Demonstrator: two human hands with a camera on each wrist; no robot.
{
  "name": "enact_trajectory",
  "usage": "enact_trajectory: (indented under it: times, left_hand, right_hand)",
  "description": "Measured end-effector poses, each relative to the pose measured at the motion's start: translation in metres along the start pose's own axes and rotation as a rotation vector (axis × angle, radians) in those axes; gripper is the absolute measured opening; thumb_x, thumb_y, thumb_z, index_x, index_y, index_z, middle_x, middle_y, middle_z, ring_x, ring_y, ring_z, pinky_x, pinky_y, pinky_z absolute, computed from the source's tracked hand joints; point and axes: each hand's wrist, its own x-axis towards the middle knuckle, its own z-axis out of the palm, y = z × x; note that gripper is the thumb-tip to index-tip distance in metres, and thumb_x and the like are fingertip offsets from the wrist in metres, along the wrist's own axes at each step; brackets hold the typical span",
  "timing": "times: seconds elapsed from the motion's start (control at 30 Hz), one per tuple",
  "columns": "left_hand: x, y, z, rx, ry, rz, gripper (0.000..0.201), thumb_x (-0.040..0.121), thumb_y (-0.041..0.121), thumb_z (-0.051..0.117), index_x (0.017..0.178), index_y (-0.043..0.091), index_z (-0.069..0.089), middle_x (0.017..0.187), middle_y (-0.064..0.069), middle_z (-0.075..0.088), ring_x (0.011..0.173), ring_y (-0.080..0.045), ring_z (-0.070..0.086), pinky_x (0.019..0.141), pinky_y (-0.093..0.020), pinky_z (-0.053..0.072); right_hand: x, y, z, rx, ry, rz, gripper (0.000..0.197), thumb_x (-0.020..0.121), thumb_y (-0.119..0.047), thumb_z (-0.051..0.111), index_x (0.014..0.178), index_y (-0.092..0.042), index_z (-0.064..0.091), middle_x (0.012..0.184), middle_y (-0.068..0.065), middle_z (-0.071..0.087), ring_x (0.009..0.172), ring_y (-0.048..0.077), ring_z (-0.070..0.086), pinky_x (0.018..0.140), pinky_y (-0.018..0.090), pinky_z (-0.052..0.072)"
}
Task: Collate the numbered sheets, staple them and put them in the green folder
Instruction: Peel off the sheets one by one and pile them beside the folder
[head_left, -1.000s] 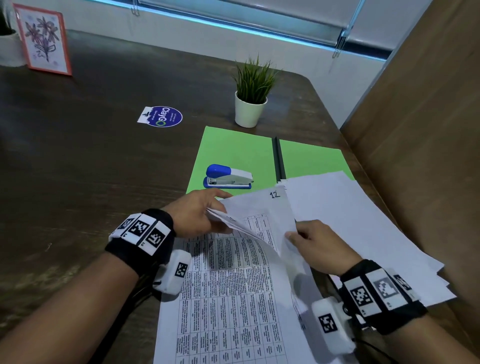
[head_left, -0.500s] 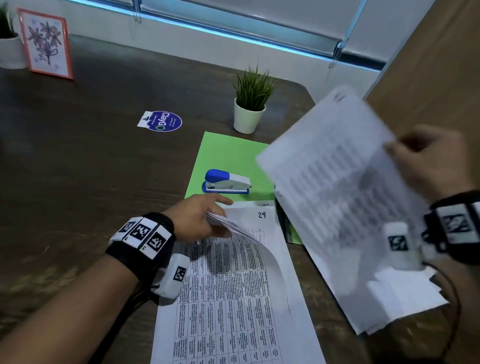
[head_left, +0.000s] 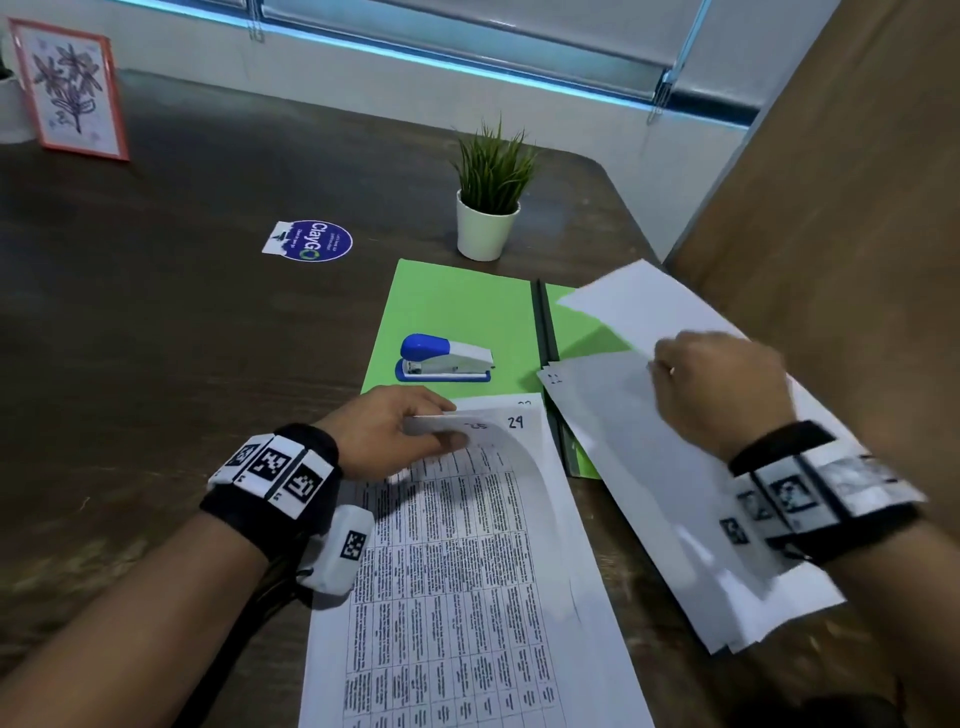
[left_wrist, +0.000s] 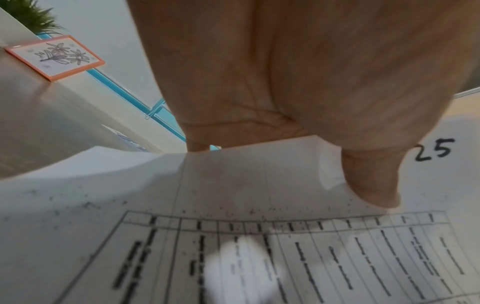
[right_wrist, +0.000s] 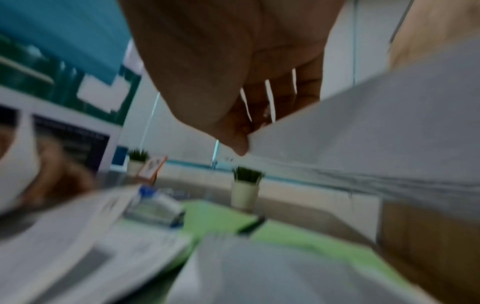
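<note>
Left hand (head_left: 387, 431) pinching lifted sheet 25 (left_wrist: 259, 185), right hand (head_left: 722, 389) gripping a blank-side sheet (head_left: 639, 306) over right pile (head_left: 649, 499)

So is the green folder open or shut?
Open. The green folder lies spread flat, its dark spine between two panels; the stapler sits on the left one.

Office, desk (head_left: 156, 338), stapler (head_left: 445, 358), window blinds (head_left: 467, 26)

A potted plant (head_left: 491, 200), a round sticker (head_left: 309, 241) and a framed flower picture (head_left: 67, 88) sit on the dark table (head_left: 156, 338).
</note>
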Motion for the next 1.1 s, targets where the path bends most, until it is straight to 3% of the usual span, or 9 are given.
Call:
enact_trajectory:
  times: [0.13, 0.27, 0.4, 0.57, 0.7, 0.83, 0.93, 1.03, 1.1]
  left_hand:
    - [-0.002, 0.006, -0.002, -0.026, -0.011, -0.025, 0.023, 0.088, 0.039, 0.071, 0.108, 0.027, 0.074, 0.107, 0.022, 0.067, 0.097, -0.004, 0.067, 0.09, -0.037, 0.058]
    - [-0.001, 0.004, -0.002, -0.033, -0.007, -0.031, 0.023, 0.087, 0.036, 0.074, 0.108, 0.027, 0.074, 0.106, 0.023, 0.068, 0.096, -0.003, 0.067, 0.09, -0.035, 0.058]
    - [-0.001, -0.002, -0.003, -0.037, 0.003, -0.017, 0.02, 0.084, 0.037, 0.077, 0.103, 0.032, 0.076, 0.111, 0.02, 0.07, 0.1, -0.001, 0.067, 0.092, -0.037, 0.057]
    - [-0.001, -0.002, -0.001, -0.036, -0.012, -0.016, 0.016, 0.078, 0.024, 0.084, 0.091, 0.032, 0.079, 0.119, 0.025, 0.065, 0.106, -0.002, 0.064, 0.092, -0.032, 0.057]
    - [0.0, -0.002, -0.002, -0.034, -0.007, -0.015, 0.02, 0.079, 0.027, 0.084, 0.098, 0.03, 0.079, 0.122, 0.025, 0.064, 0.108, 0.0, 0.063, 0.096, -0.033, 0.055]
    - [0.0, -0.003, -0.001, 0.001, 0.002, 0.012, 0.015, 0.084, 0.026, 0.079, 0.099, 0.028, 0.079, 0.122, 0.024, 0.065, 0.11, 0.002, 0.062, 0.101, -0.036, 0.052]
    - [0.002, -0.006, 0.0, 0.028, -0.02, 0.032, 0.006, 0.085, 0.027, 0.078, 0.091, 0.027, 0.079, 0.122, 0.023, 0.064, 0.112, -0.001, 0.062, 0.101, -0.039, 0.052]
    - [0.003, -0.004, 0.004, 0.088, -0.081, 0.07, 0.005, 0.087, 0.031, 0.074, 0.089, 0.027, 0.077, 0.125, 0.022, 0.061, 0.108, -0.005, 0.064, 0.095, -0.041, 0.054]
    - [0.003, -0.001, 0.006, 0.129, -0.114, 0.092, 0.006, 0.09, 0.029, 0.07, 0.089, 0.028, 0.076, 0.129, 0.021, 0.058, 0.108, -0.006, 0.063, 0.091, -0.039, 0.055]
  right_hand:
    - [-0.023, -0.014, 0.051, -0.047, -0.401, -0.044, 0.015, 0.093, -0.02, 0.046, 0.078, -0.02, 0.046, 0.089, 0.008, 0.068, 0.081, 0.032, 0.064, 0.061, 0.03, 0.034]
    - [-0.037, -0.018, 0.074, -0.056, -0.512, -0.021, 0.019, 0.095, -0.022, 0.04, 0.076, -0.021, 0.037, 0.1, 0.006, 0.067, 0.09, 0.03, 0.063, 0.067, 0.029, 0.034]
    - [-0.037, -0.017, 0.083, -0.024, -0.528, 0.022, 0.016, 0.095, -0.021, 0.04, 0.079, -0.021, 0.04, 0.098, 0.006, 0.068, 0.076, 0.026, 0.053, 0.066, 0.029, 0.036]
    - [-0.037, -0.016, 0.077, 0.068, -0.518, 0.077, 0.028, 0.1, -0.039, 0.04, 0.083, -0.019, 0.048, 0.097, 0.008, 0.069, 0.089, 0.03, 0.064, 0.067, 0.03, 0.039]
    - [-0.042, -0.035, 0.065, 0.427, -0.321, 0.114, 0.032, 0.095, -0.049, 0.052, 0.11, -0.023, 0.063, 0.089, -0.006, 0.068, 0.085, 0.02, 0.064, 0.075, 0.033, 0.051]
    - [-0.049, -0.069, 0.065, 0.97, -0.384, 0.138, 0.061, 0.089, -0.046, 0.064, 0.145, -0.036, 0.042, 0.124, -0.011, 0.061, 0.109, 0.009, 0.059, 0.097, 0.039, 0.051]
    - [-0.049, -0.082, 0.072, 1.116, -0.419, 0.054, 0.076, 0.089, -0.044, 0.065, 0.149, -0.053, 0.019, 0.15, -0.013, 0.044, 0.13, 0.01, 0.05, 0.106, 0.041, 0.046]
    - [-0.041, -0.084, 0.074, 1.237, -0.359, 0.109, 0.077, 0.09, -0.034, 0.069, 0.146, -0.057, 0.022, 0.143, -0.011, 0.049, 0.12, 0.008, 0.055, 0.101, 0.036, 0.049]
    - [-0.037, -0.085, 0.075, 1.191, -0.34, 0.079, 0.067, 0.09, -0.034, 0.068, 0.145, -0.05, 0.034, 0.139, -0.013, 0.051, 0.118, 0.004, 0.053, 0.102, 0.036, 0.049]
